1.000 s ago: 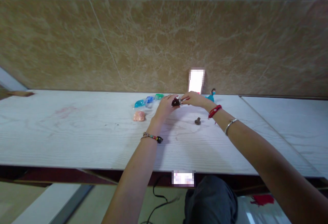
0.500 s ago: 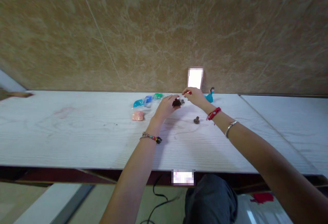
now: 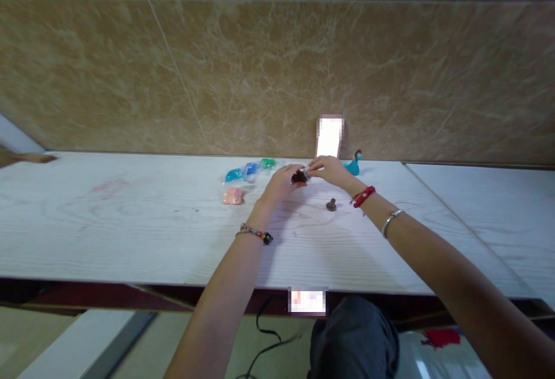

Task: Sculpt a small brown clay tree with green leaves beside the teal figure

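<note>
My left hand [image 3: 280,182] is closed around a small dark brown lump [image 3: 298,177], held just above the white table [image 3: 130,223] near the wall. My right hand [image 3: 328,170] meets it from the right, fingertips pinched at the lump's right side; what they pinch is too small to make out. A small dark brown shaped piece [image 3: 331,204] stands on the table below my right wrist. A teal figure [image 3: 354,164] stands right of my right hand.
Left of my hands lie small bags of teal [image 3: 235,175], blue [image 3: 251,168] and green [image 3: 267,163] material, and a peach lump [image 3: 233,196]. A bright white upright card [image 3: 329,137] leans on the marbled wall. A second table [image 3: 485,205] adjoins on the right.
My right hand had drawn back toward the white card half a second ago; now it is back against the brown lump. My left hand has stayed in place.
</note>
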The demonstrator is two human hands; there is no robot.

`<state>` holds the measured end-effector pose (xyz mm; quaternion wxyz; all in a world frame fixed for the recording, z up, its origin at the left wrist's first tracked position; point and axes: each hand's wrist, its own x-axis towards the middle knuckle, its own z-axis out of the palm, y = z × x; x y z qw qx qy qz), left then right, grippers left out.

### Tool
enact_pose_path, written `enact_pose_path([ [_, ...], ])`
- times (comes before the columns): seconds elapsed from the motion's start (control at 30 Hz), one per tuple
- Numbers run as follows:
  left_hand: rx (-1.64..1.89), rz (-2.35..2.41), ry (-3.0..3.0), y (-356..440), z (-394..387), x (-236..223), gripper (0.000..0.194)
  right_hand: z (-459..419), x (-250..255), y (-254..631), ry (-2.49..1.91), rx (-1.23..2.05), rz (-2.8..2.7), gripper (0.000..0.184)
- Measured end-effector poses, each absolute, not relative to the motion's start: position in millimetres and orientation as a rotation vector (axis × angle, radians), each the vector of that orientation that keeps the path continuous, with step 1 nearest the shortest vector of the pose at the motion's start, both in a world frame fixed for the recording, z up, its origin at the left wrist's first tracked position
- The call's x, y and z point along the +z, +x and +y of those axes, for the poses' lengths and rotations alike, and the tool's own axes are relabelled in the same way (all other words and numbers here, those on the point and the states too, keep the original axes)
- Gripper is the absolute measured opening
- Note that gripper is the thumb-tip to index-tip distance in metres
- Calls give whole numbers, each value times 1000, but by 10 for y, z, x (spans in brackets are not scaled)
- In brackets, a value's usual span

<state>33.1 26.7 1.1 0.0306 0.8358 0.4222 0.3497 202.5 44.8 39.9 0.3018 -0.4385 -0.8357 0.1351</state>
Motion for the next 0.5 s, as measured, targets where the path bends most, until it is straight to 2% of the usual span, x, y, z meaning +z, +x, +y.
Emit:
enact_pose_path([
  [0.13,983,1397,2594,344,242,53,40,474,407,2000,-1213,372,-2245,9],
  [0.33,727,2230,2356,94,207,57,28,686,586,1945,-1519,400,-2158,20],
  [0.43,615,2478,2132,-27,203,15,24,818,641,1790,-1556,429,-2204,14],
  [0.5,631,2530,2076,-47,205,0,30,894,633,1626,-1576,453,-2219,13],
])
